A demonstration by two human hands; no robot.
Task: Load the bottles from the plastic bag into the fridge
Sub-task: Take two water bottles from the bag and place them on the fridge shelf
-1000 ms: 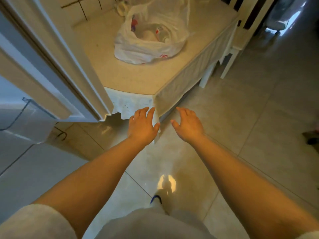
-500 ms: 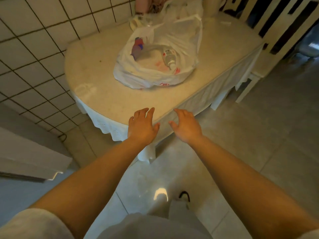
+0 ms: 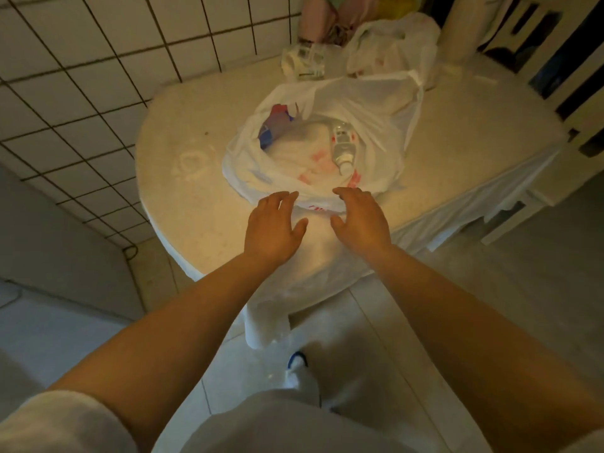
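Item: plastic bag, white, thin, mouth slumped open, resting on the desk near its front edge.

Contents seen: one clear bottle lying on its side at the right of the opening, cap toward you; a second item with a red and blue label at the left, partly under a fold. Whether more bottles lie beneath, you cannot tell.

Your left hand: fingers extended and relaxed, empty, tips at the bag's near rim. Your right hand: likewise spread and empty, just beside the rim. Neither grip has closed on anything.

Fridge: not in view.

Behind the bag: a second white bag and a small jar-like container.

Hazards, as judged:
- Loose film may snag your fingers, so that you lift plastic with the bottle.
- The clear bottle lies free and could roll once the bag shifts.
- Dragging the bag forward could carry it over the desk edge.
- The half-hidden item may be missed.
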